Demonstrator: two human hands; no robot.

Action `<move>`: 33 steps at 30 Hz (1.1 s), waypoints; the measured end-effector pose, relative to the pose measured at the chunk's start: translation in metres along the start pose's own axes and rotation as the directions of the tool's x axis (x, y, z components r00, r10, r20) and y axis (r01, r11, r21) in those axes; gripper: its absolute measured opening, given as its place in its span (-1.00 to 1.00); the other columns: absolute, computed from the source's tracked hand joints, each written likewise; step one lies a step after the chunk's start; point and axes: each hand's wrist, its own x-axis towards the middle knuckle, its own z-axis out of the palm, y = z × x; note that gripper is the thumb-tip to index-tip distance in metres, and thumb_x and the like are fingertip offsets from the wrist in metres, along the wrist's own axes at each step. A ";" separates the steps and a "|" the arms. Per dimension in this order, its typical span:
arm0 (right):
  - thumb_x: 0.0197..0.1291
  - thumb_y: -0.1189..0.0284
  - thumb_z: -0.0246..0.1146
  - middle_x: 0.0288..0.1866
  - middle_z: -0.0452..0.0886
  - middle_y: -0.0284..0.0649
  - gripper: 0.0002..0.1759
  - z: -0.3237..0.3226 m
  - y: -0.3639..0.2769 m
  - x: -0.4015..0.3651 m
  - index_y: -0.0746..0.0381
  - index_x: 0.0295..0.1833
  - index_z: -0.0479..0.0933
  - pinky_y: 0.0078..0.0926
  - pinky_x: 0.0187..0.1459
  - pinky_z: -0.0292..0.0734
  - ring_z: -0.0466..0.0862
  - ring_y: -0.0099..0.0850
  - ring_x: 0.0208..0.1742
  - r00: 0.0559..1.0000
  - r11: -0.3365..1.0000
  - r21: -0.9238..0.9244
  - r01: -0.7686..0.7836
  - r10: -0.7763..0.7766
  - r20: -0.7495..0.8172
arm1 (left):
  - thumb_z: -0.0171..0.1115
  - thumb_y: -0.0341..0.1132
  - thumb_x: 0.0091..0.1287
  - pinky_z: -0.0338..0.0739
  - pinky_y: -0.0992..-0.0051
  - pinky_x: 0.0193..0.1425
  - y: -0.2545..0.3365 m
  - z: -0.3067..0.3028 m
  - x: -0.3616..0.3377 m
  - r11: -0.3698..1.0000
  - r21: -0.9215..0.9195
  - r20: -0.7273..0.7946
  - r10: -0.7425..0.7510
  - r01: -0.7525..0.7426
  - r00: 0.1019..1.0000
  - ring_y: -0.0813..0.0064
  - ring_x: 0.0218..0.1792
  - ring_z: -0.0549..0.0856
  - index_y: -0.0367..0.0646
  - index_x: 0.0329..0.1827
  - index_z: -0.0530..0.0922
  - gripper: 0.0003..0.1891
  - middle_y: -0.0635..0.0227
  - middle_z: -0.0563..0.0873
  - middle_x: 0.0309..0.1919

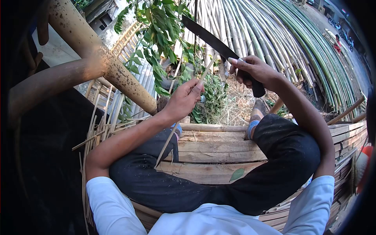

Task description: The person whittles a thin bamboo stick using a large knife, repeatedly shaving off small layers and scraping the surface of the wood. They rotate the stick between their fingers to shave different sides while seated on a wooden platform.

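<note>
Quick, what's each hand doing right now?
Left hand: closed on a thin, pale split-bamboo strip.
Right hand: closed around the dark handle of a long, dark-bladed knife.

The worker's trousers [156, 188] are black, the shirt [207, 221] pale blue-white — the thick bamboo post [129, 84] is tan with dark speckles, the stacked poles [305, 43] green and pale straw — the leaf [237, 174] plain green.
</note>
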 end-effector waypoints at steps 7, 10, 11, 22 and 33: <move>0.31 -0.01 0.12 -0.66 0.44 -0.38 -0.49 -0.010 0.009 -0.010 0.29 -0.20 0.55 -0.68 -0.67 0.23 0.33 -0.68 -0.74 0.996 0.996 -0.019 -0.091 0.091 0.010 | -0.10 -0.08 0.50 -0.01 0.74 -0.70 -0.002 -0.005 0.002 0.996 -0.086 -0.016 -0.017 0.015 1.000 0.86 -0.72 0.13 -0.11 -0.20 0.39 -0.72 0.66 0.20 -0.64; 0.28 -0.04 0.14 -0.66 0.46 -0.38 -0.49 -0.017 0.015 -0.015 0.26 -0.22 0.59 -0.68 -0.65 0.28 0.35 -0.68 -0.72 0.992 0.993 -0.033 -0.118 0.119 0.039 | -0.10 -0.10 0.51 -0.02 0.74 -0.70 0.001 -0.006 0.001 0.996 -0.084 -0.056 -0.040 0.035 0.998 0.87 -0.72 0.13 -0.11 -0.20 0.39 -0.73 0.67 0.19 -0.64; 0.28 -0.04 0.14 -0.66 0.46 -0.38 -0.49 -0.019 0.018 -0.016 0.26 -0.22 0.59 -0.68 -0.65 0.28 0.35 -0.68 -0.72 0.992 0.993 -0.032 -0.118 0.119 0.042 | -0.10 -0.10 0.51 -0.02 0.74 -0.70 0.002 -0.007 0.000 0.996 -0.084 -0.058 -0.041 0.036 0.997 0.87 -0.72 0.13 -0.11 -0.20 0.39 -0.73 0.67 0.19 -0.64; 0.26 0.02 0.19 -0.63 0.47 -0.38 -0.53 -0.026 0.026 -0.025 0.27 -0.20 0.61 -0.68 -0.65 0.27 0.35 -0.69 -0.71 0.982 0.982 -0.048 -0.181 0.183 0.047 | -0.14 -0.14 0.52 0.04 0.73 -0.73 0.002 -0.016 0.002 0.980 -0.161 -0.134 -0.140 0.118 0.981 0.85 -0.73 0.17 -0.13 -0.23 0.40 -0.73 0.63 0.25 -0.62; 0.24 0.09 0.24 -0.67 0.42 -0.41 -0.57 -0.032 0.033 -0.020 0.31 -0.27 0.62 -0.58 -0.59 0.28 0.38 -0.65 -0.66 0.978 0.876 -0.478 -0.066 -0.039 -0.205 | -0.13 -0.13 0.52 0.10 0.77 -0.61 -0.010 -0.025 0.003 0.987 -0.105 -0.229 -0.140 0.119 0.963 0.83 -0.62 0.21 -0.17 -0.01 0.44 -0.70 0.62 0.28 -0.55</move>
